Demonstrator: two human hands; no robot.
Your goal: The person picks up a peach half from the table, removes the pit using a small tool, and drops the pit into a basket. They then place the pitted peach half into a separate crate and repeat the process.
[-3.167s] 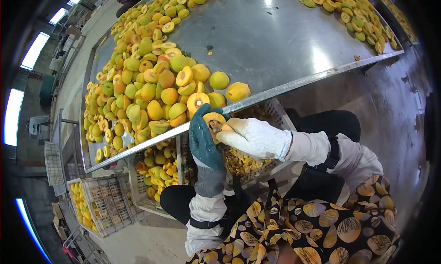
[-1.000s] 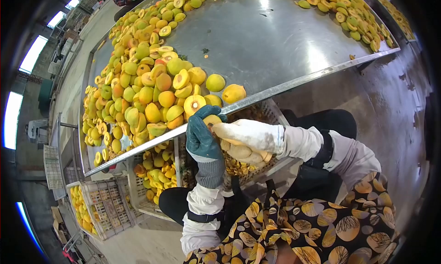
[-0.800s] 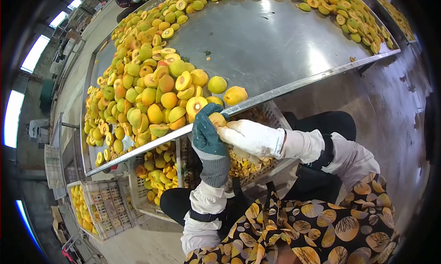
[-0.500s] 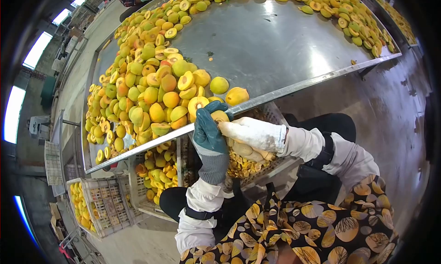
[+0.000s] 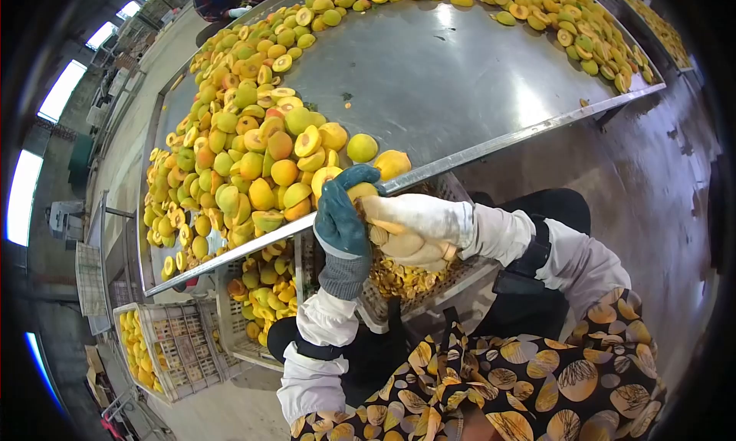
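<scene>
Hands at the near rim of a metal table [image 5: 399, 80], seen from above. My left hand [image 5: 341, 215], in a green glove with a grey knitted cuff, is closed around a yellow fruit piece [image 5: 362, 191], the fingers curved over its far side. My right hand [image 5: 414, 222], in a soiled white glove, meets the fruit piece from the right; its fingers are drawn narrow and curled, and I cannot tell whether they also hold a tool. The fruit piece lies between my two hands, just beside the table's rim. On the table, a large heap of fruit [image 5: 230, 149], some of it cut into halves, spreads along the left side; a second group of halves [image 5: 567, 27] lies toward the far right. Two fruits sit near my left hand: a round green-yellow fruit [image 5: 363, 147] and an orange-yellow fruit [image 5: 394, 164] close to the rim. Below my hands is a scrap crate [image 5: 469, 278] containing small yellow pieces. To its left stand a middle crate [image 5: 222, 318] and an outer crate [image 5: 180, 349], both holding fruit. At upper left, another person [image 5: 218, 0] in a plaid garment is beside the table
</scene>
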